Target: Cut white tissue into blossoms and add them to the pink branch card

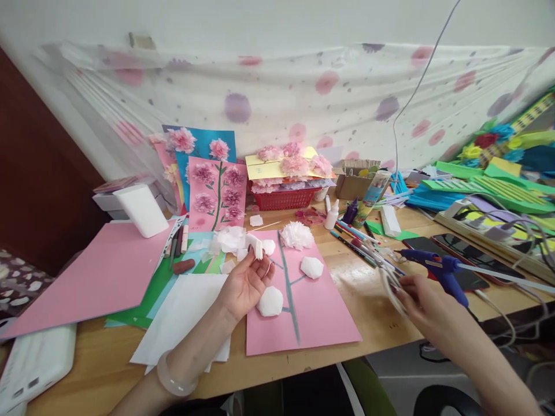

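My left hand (248, 282) pinches a small folded piece of white tissue paper (257, 248) over the left edge of a pink sheet (325, 318). A dark green stem with side branches is drawn on that sheet. Several flat white paper pieces (269, 301) lie along the branches, and a fluffy white paper flower (297, 235) sits at the stem's top. To the right, my right hand (418, 297) has its fingers closed on the pale handles of scissors (392, 289), blurred by motion. Their blades point toward the pens (359, 245).
A blue glue gun (437, 266) lies beside my right hand, near phones (470, 254) and cables. Glue bottles (332, 215) stand behind the pens. Finished flower cards (217, 193) and a red basket (284, 200) stand at the back. White sheets (186, 312) lie under my left forearm.
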`<state>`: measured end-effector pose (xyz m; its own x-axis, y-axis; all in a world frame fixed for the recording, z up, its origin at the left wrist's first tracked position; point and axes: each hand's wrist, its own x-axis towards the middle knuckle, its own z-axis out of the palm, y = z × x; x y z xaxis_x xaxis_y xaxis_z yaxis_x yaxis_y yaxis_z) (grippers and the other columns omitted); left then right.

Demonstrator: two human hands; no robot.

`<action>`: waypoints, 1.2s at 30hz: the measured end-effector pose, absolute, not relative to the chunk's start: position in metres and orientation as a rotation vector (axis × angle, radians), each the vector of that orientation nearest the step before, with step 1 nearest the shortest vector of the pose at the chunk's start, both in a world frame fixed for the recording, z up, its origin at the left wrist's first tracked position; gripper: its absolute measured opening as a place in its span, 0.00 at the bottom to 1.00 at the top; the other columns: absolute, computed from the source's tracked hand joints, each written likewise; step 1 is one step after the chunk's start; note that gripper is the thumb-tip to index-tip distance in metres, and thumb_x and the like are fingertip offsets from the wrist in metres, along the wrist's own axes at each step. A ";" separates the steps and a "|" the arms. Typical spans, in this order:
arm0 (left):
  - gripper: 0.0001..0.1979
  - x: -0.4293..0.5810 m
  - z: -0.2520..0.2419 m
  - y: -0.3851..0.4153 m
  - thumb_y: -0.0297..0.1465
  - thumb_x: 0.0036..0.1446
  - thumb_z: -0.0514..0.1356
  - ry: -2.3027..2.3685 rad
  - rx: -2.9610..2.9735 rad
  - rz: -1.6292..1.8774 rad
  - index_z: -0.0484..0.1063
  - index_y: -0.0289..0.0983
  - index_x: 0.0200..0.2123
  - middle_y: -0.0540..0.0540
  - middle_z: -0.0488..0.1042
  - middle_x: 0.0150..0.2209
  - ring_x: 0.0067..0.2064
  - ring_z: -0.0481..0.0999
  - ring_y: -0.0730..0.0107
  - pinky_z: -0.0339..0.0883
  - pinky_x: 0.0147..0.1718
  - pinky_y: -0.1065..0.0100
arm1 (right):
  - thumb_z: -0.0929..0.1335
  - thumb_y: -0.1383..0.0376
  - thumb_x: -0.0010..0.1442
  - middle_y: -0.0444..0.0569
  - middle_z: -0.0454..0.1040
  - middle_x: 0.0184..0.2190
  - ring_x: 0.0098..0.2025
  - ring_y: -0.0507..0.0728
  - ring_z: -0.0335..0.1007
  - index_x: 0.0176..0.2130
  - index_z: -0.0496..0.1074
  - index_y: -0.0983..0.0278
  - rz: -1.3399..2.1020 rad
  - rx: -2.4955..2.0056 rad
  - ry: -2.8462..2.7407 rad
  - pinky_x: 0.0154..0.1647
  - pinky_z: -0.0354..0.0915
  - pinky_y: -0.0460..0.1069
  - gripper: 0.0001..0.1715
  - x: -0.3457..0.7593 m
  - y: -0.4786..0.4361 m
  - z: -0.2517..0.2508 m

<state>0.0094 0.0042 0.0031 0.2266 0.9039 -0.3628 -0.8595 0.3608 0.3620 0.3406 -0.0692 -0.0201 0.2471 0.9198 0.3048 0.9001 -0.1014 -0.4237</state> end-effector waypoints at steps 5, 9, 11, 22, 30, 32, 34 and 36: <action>0.07 0.007 0.003 0.007 0.21 0.58 0.56 0.584 0.104 1.240 0.73 0.34 0.30 0.48 0.76 0.27 0.28 0.77 0.74 0.73 0.36 0.66 | 0.70 0.51 0.49 0.49 0.71 0.25 0.24 0.57 0.68 0.36 0.69 0.59 1.044 -1.216 -0.946 0.23 0.65 0.51 0.18 0.286 -0.085 0.001; 0.05 0.005 0.001 0.007 0.23 0.56 0.59 0.589 0.122 1.241 0.74 0.36 0.29 0.49 0.76 0.27 0.29 0.77 0.73 0.72 0.39 0.62 | 0.71 0.48 0.47 0.45 0.60 0.19 0.19 0.52 0.54 0.27 0.69 0.60 1.514 -0.836 -0.667 0.19 0.57 0.48 0.19 0.209 -0.088 0.003; 0.06 0.005 0.000 0.008 0.23 0.56 0.59 0.596 0.117 1.233 0.74 0.36 0.28 0.49 0.76 0.28 0.29 0.77 0.73 0.71 0.40 0.61 | 0.65 0.42 0.51 0.47 0.61 0.22 0.23 0.54 0.57 0.34 0.70 0.59 1.697 -0.663 -0.604 0.24 0.60 0.50 0.25 0.185 -0.088 0.004; 0.08 0.006 -0.004 0.008 0.23 0.58 0.56 0.584 0.137 1.202 0.73 0.35 0.28 0.49 0.76 0.24 0.27 0.75 0.72 0.70 0.36 0.62 | 0.60 0.34 0.49 0.46 0.62 0.27 0.29 0.55 0.60 0.45 0.69 0.61 2.146 -0.281 -0.691 0.32 0.62 0.50 0.40 0.157 -0.084 0.014; 0.06 0.007 -0.001 0.006 0.22 0.54 0.58 0.638 0.209 1.232 0.74 0.35 0.28 0.49 0.76 0.24 0.27 0.74 0.72 0.70 0.36 0.64 | 0.60 0.34 0.50 0.46 0.61 0.29 0.30 0.55 0.59 0.44 0.68 0.60 2.151 -0.312 -0.707 0.31 0.63 0.49 0.38 0.156 -0.082 0.011; 0.04 0.007 -0.002 0.006 0.23 0.52 0.61 0.624 0.315 1.251 0.74 0.35 0.28 0.48 0.77 0.28 0.31 0.75 0.71 0.69 0.38 0.65 | 0.61 0.35 0.49 0.46 0.61 0.28 0.30 0.55 0.59 0.45 0.68 0.60 2.158 -0.315 -0.713 0.31 0.63 0.50 0.38 0.157 -0.081 0.010; 0.01 0.006 -0.003 0.007 0.24 0.49 0.64 0.599 0.442 1.261 0.75 0.34 0.28 0.47 0.78 0.31 0.35 0.76 0.70 0.68 0.41 0.66 | 0.63 0.36 0.49 0.46 0.62 0.29 0.31 0.55 0.60 0.45 0.67 0.60 2.157 -0.303 -0.721 0.32 0.63 0.50 0.38 0.158 -0.081 0.009; 0.03 0.005 -0.005 0.008 0.26 0.47 0.67 0.576 0.563 1.258 0.77 0.34 0.28 0.47 0.78 0.32 0.36 0.76 0.70 0.67 0.42 0.67 | 0.65 0.39 0.50 0.46 0.62 0.29 0.32 0.55 0.61 0.46 0.67 0.61 2.157 -0.271 -0.745 0.33 0.63 0.51 0.35 0.159 -0.081 0.006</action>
<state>0.0050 0.0078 -0.0051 0.2087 0.9737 -0.0913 -0.7055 0.2145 0.6755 0.1594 -0.0806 0.0062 -0.6416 0.7648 0.0577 -0.6375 -0.4900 -0.5945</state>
